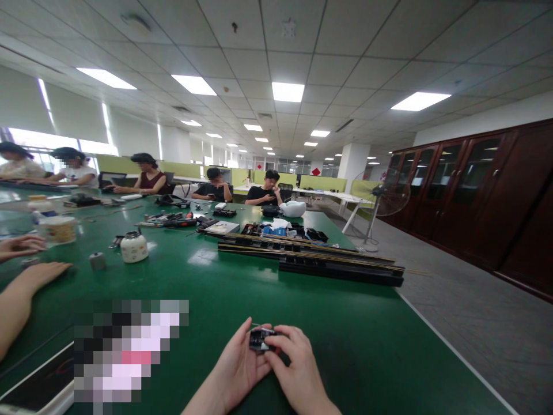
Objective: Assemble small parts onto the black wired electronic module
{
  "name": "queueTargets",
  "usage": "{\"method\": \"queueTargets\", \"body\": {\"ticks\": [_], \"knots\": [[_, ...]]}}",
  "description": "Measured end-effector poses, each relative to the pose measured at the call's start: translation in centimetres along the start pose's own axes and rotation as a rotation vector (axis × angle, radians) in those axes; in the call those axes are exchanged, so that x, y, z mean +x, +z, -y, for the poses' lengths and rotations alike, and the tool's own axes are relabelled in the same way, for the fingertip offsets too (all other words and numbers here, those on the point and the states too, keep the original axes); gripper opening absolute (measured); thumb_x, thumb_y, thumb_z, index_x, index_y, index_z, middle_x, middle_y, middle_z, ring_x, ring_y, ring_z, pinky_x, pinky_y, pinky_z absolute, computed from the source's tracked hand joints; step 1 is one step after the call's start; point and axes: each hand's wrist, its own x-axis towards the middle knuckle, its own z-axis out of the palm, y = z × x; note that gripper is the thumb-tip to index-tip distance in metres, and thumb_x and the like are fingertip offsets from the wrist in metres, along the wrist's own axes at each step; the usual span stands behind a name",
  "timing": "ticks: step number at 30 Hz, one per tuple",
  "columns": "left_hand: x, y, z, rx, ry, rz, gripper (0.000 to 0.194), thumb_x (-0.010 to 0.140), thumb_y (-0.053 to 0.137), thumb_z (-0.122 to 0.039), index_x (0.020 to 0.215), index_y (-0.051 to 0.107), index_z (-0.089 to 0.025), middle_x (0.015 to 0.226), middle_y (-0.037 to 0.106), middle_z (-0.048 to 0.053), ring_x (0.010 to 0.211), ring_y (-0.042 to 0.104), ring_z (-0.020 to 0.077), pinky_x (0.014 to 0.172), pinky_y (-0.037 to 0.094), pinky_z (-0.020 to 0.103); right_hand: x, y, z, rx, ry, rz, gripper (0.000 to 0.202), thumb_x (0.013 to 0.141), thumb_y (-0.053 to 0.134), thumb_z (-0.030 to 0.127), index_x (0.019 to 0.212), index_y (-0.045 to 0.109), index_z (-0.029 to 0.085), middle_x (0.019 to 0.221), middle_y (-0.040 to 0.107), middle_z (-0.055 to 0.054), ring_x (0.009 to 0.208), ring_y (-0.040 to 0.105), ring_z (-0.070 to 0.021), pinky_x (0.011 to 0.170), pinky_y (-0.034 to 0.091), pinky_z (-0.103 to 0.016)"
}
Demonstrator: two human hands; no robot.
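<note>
A small black part (259, 340) with a bit of white or silver on it lies over the fingers of my left hand (239, 369), whose palm is turned up and whose thumb rests at the part's left side. From the right, my right hand (297, 360) reaches over and pinches the part's right end between thumb and fingers. Both hands are just above the green table (367, 334), near its front edge. What the part is exactly is too small to tell.
Long black rails (341, 271) with thin brass-coloured rods lie ahead. A white jar (134, 246), a grey cylinder (97, 261) and tools stand to the left. Another person's hands (37, 276) rest at the left edge, above a phone-like device (43, 377). Several people sit farther back.
</note>
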Motion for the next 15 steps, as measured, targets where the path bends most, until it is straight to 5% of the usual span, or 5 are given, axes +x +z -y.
{"method": "queueTargets", "body": {"ticks": [15], "knots": [[-0.04,-0.03,-0.19,0.036,0.001,0.008,0.026,0.077,0.052,-0.037,0.086,0.057,-0.014,0.073,0.068,0.007,0.071,0.066,0.0214,0.06,0.047,0.028,-0.11,-0.19,0.47,0.122,0.007,-0.021,0.037,0.066,0.058,0.009,0.097,0.062,0.029,0.102,0.061,-0.003,0.099,0.055,-0.0215,0.087,0.043,-0.037]]}}
